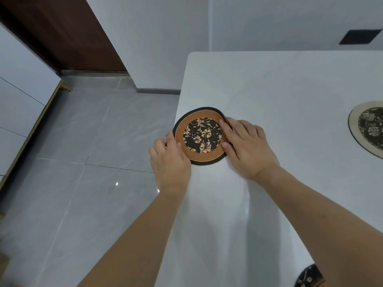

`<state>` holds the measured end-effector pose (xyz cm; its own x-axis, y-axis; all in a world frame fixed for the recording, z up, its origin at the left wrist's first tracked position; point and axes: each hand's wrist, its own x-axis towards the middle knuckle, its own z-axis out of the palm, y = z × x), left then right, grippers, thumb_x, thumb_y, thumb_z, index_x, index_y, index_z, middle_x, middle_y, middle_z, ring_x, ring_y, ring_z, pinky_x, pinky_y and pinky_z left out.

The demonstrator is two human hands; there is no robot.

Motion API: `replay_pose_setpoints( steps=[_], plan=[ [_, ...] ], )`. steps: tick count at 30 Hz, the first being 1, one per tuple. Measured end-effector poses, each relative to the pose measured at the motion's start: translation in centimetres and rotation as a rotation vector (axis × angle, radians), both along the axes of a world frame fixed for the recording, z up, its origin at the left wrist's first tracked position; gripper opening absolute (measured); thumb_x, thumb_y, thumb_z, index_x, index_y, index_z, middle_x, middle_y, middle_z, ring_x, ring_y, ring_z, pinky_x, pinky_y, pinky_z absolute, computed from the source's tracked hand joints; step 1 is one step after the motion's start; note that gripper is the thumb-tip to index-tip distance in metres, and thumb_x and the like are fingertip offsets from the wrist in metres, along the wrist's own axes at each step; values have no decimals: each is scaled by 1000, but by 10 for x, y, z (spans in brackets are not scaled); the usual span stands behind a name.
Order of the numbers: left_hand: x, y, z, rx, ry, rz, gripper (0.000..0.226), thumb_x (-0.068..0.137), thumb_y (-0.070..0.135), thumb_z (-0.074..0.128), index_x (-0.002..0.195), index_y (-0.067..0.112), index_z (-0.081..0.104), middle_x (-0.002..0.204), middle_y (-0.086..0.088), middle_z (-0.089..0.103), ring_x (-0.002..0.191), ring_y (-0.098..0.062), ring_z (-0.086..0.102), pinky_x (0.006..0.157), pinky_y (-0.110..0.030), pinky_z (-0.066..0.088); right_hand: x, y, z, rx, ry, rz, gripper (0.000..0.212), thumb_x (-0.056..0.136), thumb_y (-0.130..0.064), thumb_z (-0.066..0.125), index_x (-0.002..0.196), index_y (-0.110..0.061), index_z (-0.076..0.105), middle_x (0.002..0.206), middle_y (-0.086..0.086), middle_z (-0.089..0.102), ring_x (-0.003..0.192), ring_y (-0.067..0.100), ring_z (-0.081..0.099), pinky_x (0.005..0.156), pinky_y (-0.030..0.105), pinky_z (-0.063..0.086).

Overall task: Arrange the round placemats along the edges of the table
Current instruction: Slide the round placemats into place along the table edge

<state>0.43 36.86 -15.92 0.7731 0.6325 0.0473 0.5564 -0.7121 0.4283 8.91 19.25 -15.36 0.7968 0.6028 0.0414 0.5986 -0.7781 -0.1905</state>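
Observation:
A round placemat (202, 134) with a brown ring, a black rim and a black floral centre lies at the left edge of the white table (269, 83), slightly overhanging it. My left hand (171, 160) pinches its left rim. My right hand (246, 146) grips its right rim, which curls up a little under the fingers. A second round placemat (366, 127), beige with a dark floral centre, lies flat at the right, cut off by the frame. A dark placemat (308, 276) peeks out beneath my right forearm at the bottom.
Grey glossy floor tiles (83, 152) run along the table's left side. A white cabinet (18, 100) with a gold leg stands at the far left, a brown door (62, 34) behind it. A white wall with a dark panel (360, 37) is beyond the table.

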Motion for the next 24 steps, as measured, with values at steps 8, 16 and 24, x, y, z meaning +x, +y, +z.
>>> replay_pose_setpoints(
  steps=[8, 16, 24],
  plan=[
    [0, 0, -1, -42, -15, 12, 41, 101, 32, 35, 138, 16, 43, 123, -3, 43, 113, -23, 45, 86, -42, 50, 2, 0, 0, -39, 45, -6, 56, 99, -43, 21, 152, -26, 15, 158, -9, 19, 140, 18, 23, 111, 40, 15],
    [-1, -1, 2, -55, -13, 12, 40, 101, 34, 36, 138, 20, 43, 120, 1, 41, 97, -20, 56, 78, -39, 51, 3, -1, -1, -30, 64, -29, 58, 100, -43, 23, 153, -22, 11, 160, -5, 15, 144, 18, 19, 113, 37, 12],
    [1, -1, 2, -47, 20, 14, 43, 101, 36, 30, 140, 19, 40, 120, 0, 38, 92, -23, 58, 77, -43, 52, 5, 0, -1, -108, 61, -10, 57, 100, -43, 17, 152, -19, 18, 160, -3, 18, 147, 20, 14, 112, 34, 5]
  ],
)
